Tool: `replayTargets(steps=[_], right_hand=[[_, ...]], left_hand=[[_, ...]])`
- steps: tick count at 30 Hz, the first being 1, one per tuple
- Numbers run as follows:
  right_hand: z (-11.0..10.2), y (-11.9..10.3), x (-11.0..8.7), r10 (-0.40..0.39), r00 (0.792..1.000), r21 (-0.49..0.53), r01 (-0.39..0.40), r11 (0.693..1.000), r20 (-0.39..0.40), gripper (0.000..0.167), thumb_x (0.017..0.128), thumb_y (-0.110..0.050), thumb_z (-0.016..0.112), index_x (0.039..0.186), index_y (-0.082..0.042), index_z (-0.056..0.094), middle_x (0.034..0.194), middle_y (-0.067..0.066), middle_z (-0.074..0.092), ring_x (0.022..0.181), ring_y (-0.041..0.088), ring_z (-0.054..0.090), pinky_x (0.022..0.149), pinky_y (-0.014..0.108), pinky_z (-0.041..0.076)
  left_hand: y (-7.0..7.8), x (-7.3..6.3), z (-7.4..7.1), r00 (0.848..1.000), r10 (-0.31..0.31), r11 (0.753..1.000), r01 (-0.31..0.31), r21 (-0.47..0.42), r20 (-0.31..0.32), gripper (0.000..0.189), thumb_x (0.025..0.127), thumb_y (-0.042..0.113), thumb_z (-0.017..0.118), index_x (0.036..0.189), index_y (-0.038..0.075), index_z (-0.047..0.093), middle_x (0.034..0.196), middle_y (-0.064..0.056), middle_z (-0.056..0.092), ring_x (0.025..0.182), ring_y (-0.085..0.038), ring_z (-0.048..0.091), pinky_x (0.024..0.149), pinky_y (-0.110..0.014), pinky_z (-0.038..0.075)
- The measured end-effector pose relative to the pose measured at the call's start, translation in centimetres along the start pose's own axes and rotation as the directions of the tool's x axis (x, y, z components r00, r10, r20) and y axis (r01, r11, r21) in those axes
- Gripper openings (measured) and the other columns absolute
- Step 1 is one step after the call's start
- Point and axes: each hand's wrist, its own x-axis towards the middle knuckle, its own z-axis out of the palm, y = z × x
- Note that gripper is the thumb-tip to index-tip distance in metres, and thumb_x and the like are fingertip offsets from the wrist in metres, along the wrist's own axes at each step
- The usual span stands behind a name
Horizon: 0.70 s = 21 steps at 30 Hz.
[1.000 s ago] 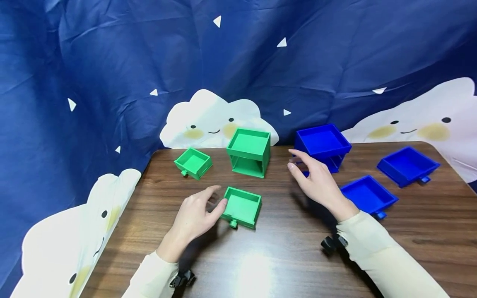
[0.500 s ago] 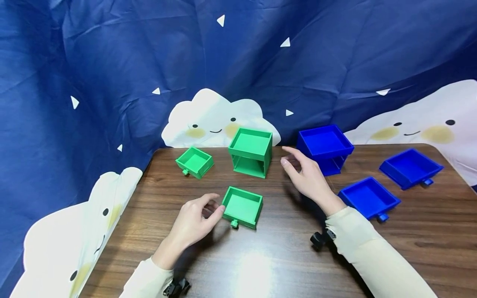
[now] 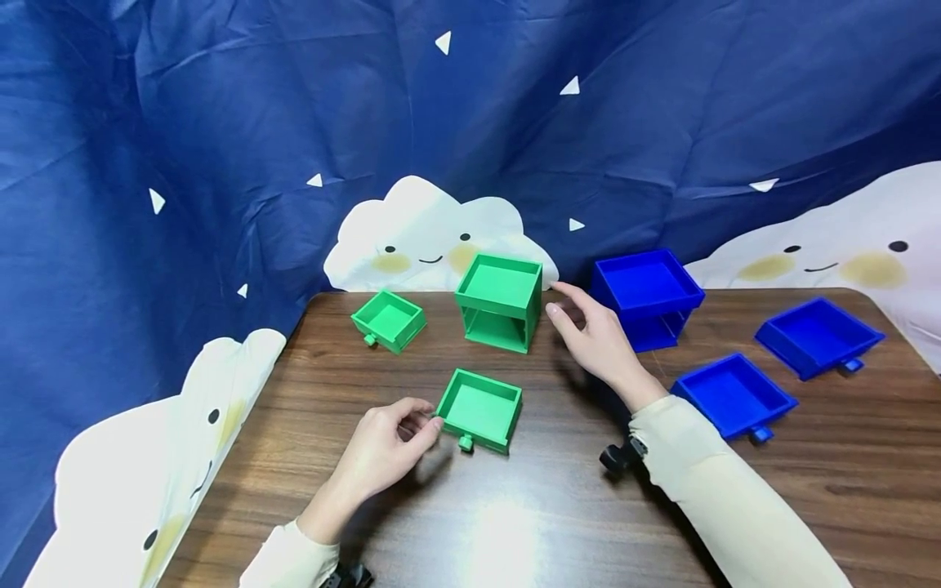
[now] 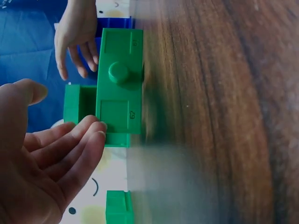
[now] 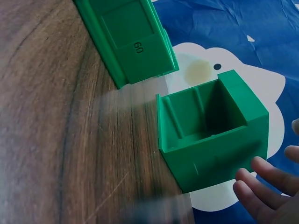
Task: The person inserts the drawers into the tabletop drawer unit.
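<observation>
My left hand (image 3: 387,451) is beside a shallow green drawer (image 3: 480,408), its fingertips right at the left wall. In the left wrist view the fingers are loosely bent below the corner of the drawer's knobbed front (image 4: 117,88), gripping nothing. A green cabinet shell (image 3: 503,284) stands behind, with a tray-like top and an open front. Close to that shell's right side is my right hand (image 3: 599,341), thumb and fingers spread. The right wrist view shows its fingertips near the shell's side wall (image 5: 219,163), holding nothing.
A smaller green drawer (image 3: 390,320) lies at the back left. Right of my right hand stands a blue cabinet shell (image 3: 647,282); two blue drawers (image 3: 735,394) lie on the right side of the wooden table (image 3: 559,514). A blue cloud-print cloth (image 3: 470,122) hangs behind.
My right hand has moved left, away from the blue shell to the green shell's side. The left hand has shifted slightly down, staying beside the green drawer. The head view has shifted slightly.
</observation>
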Motion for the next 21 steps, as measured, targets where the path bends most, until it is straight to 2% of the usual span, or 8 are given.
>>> replayTargets(steps=[6,13,21], right_hand=[[0.3,0.3,0.9,-0.009,1.0,0.004,0.009,1.0,0.009,0.047,0.112,-0.031,0.058,0.156,-0.013,0.057,0.127,0.018,0.075,0.107,0.034,0.073,0.096,0.052,0.057],[0.2,0.7,2.3,-0.028,0.999,-0.016,0.028,0.999,0.024,0.049,0.111,-0.032,0.06,0.157,-0.014,0.057,0.123,0.016,0.076,0.102,0.032,0.071,0.093,0.052,0.055],[1.1,0.8,3.2,-0.003,0.999,0.03,0.002,1.0,0.034,0.05,0.111,-0.034,0.061,0.156,-0.012,0.057,0.12,0.015,0.075,0.096,0.028,0.068,0.087,0.041,0.052]], left_hand=[[-0.2,-0.1,0.1,0.999,-0.011,1.0,0.011,-0.008,0.036,0.015,0.101,0.022,0.075,0.106,0.009,0.08,0.083,0.007,0.078,0.072,0.001,0.07,0.071,-0.021,0.06],[-0.3,-0.2,0.4,0.996,-0.031,0.999,0.033,-0.018,0.09,0.018,0.101,0.025,0.074,0.103,0.009,0.081,0.082,0.008,0.077,0.07,0.003,0.067,0.068,-0.02,0.057],[-0.5,-0.2,1.1,0.989,-0.06,0.998,0.056,0.03,0.138,0.02,0.1,0.027,0.075,0.103,0.009,0.082,0.077,0.012,0.074,0.067,0.002,0.062,0.067,-0.02,0.053]])
